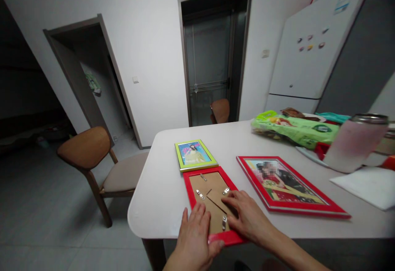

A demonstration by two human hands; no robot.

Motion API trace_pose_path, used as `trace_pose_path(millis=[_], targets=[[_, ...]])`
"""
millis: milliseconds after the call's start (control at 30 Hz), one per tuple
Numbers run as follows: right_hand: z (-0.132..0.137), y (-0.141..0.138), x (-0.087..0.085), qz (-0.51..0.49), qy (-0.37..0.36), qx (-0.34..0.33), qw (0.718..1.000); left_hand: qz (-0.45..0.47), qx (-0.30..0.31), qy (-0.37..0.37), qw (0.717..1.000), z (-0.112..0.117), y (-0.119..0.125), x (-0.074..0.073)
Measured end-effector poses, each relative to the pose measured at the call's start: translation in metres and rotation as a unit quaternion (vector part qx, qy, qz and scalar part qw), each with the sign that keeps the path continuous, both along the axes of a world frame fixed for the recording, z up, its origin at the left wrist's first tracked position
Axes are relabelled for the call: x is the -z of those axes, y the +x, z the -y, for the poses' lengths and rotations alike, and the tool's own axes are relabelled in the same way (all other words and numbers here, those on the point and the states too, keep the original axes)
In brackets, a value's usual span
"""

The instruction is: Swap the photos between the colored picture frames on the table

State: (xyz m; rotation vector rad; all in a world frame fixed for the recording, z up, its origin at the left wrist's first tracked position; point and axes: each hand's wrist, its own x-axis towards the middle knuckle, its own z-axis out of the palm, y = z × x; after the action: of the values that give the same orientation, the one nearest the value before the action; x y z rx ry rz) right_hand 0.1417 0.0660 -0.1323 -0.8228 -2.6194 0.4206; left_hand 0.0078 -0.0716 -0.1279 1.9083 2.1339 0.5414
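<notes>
A red picture frame (233,184) lies face down at the table's near edge, its brown backing board (197,184) showing. Metal clips, one of them a turn clip (200,194), sit around the board, and a stand flap is cut into its middle. My left hand (196,232) rests flat on the frame's lower left, fingers stretched and thumb by the bottom edge. On the board's right side lies my right hand (247,215), its fingers bent and apart, the thumb near the lower clip (224,223). Neither hand visibly grips anything.
A green-framed picture (197,156) touches the red frame's far end. To the right lies another red-framed picture (290,180), face up. Beyond are a green package (296,129), a pink bottle (356,145) and white paper (367,186). A chair (89,151) stands left of the table (148,188).
</notes>
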Motion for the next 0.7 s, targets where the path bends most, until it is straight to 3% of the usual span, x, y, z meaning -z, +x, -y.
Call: trace_pose_path(millis=[300,467,700], targets=[[0.000,0.010,0.005,-0.027,0.001,-0.021,0.999,0.017,0.039,0.058,0.997,0.010,-0.005,0.014],[-0.017,0.002,0.001,-0.013,0.045,0.026,0.999,0.029,0.037,0.060,0.997,0.010,-0.006,0.013],[-0.024,-0.003,0.001,0.003,0.056,0.015,0.998,0.035,0.013,0.052,0.998,0.010,-0.003,0.008]])
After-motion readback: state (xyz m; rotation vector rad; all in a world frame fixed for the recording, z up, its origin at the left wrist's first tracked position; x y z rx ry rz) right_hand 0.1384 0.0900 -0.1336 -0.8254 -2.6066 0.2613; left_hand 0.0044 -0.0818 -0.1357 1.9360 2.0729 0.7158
